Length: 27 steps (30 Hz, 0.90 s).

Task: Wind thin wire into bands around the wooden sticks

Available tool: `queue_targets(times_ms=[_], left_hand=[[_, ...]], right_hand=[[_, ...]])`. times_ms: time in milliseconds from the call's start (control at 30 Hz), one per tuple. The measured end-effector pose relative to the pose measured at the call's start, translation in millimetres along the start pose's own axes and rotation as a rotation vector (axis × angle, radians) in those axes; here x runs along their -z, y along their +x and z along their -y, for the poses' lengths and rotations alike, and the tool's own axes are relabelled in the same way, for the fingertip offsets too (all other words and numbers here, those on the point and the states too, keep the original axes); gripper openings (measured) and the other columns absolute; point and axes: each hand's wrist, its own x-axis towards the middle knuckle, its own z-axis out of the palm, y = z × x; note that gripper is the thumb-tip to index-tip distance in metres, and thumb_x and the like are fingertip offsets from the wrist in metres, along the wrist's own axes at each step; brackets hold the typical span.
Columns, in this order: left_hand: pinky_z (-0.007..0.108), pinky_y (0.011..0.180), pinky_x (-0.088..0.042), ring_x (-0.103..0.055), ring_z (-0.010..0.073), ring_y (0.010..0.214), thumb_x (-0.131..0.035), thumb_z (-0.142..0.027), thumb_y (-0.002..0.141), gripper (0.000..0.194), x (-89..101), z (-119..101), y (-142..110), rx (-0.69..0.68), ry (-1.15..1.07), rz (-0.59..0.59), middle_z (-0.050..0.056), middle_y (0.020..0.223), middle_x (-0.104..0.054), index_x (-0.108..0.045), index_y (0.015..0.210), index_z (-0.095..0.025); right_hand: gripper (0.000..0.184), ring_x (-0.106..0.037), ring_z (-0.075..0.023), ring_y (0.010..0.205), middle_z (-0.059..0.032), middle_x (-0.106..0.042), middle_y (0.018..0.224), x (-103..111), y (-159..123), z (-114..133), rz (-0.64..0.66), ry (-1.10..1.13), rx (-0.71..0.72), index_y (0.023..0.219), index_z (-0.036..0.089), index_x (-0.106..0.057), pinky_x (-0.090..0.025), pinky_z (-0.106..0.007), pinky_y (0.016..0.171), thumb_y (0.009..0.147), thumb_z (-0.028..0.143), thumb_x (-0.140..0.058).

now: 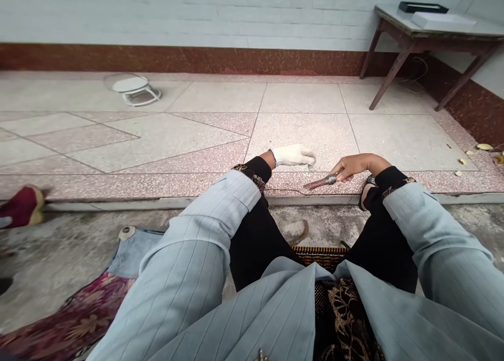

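My left hand (pixel 293 155) wears a white knit glove and rests flat on the pink terrazzo floor (pixel 307 130), fingers stretched to the right. My right hand (pixel 356 167) is bare and closed around a small dark tool with a metal band (pixel 323 182), perhaps a knife or chisel. The tool's tip points left and down toward the floor's edge. Both arms are in light blue striped sleeves over black cuffs. The two hands lie about a hand's width apart.
A white stand-like object (pixel 134 89) sits on the floor at the far left. A wooden table (pixel 433 35) stands at the back right against the wall. A red shoe (pixel 21 206) and a patterned cloth (pixel 79 314) lie at left. Dry leaves (pixel 483 147) lie at right.
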Motion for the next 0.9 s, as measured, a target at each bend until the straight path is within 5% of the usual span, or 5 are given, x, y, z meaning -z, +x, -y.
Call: queue_targets(times_ms=[100,267,500,633,900], left_hand=[[0.025,0.057,-0.034,-0.045,0.011,0.058,-0.056,-0.042,0.085,0.027,1.6,7,8,0.006,-0.058,0.002,0.001,0.07,-0.057,-0.068,0.083,-0.018],[0.025,0.052,-0.034,-0.041,0.0105,0.055,-0.056,-0.043,0.087,0.026,3.3,20,12,0.041,-0.223,-0.109,0.001,0.067,-0.052,-0.066,0.091,-0.019],[0.028,0.056,-0.042,-0.049,0.0142,0.058,-0.055,-0.053,0.086,0.036,-12.7,29,7,0.096,-0.213,-0.073,0.005,0.069,-0.055,-0.071,0.088,-0.021],[0.031,0.06,-0.043,-0.058,0.0195,0.067,-0.068,-0.048,0.076,0.028,-14.1,34,8,0.108,-0.18,-0.067,0.007,0.072,-0.062,-0.074,0.085,-0.023],[0.026,0.055,-0.037,-0.052,0.0142,0.064,-0.06,-0.048,0.083,0.029,6.1,57,22,0.146,-0.18,-0.118,0.004,0.076,-0.061,-0.071,0.088,-0.022]], right_hand=[[0.048,-0.046,-0.0099,0.061,0.0029,-0.058,0.07,5,-5,10,0.027,0.135,0.205,0.125,0.021,-0.071,-0.038,-0.026,0.061,0.081,0.043,-0.072],[0.034,-0.041,-0.01,0.059,0.0028,-0.053,0.067,19,-1,26,-0.32,0.291,0.281,0.114,0.021,-0.073,-0.035,-0.026,0.057,0.086,0.038,-0.068],[0.04,-0.054,-0.0171,0.068,-0.0084,-0.066,0.084,41,31,0,-0.8,0.007,-0.069,0.124,0.02,-0.069,-0.039,-0.031,0.061,0.09,0.039,-0.057],[0.039,-0.061,-0.0273,0.088,-0.0158,-0.07,0.109,32,45,-7,-0.507,-0.486,-0.361,0.121,0.02,-0.071,-0.036,-0.034,0.063,0.093,0.04,-0.052],[0.034,-0.063,-0.0212,0.082,-0.0031,-0.074,0.1,-4,45,-3,-0.21,-0.238,0.009,0.12,0.031,-0.074,-0.041,-0.031,0.069,0.087,0.034,-0.062]])
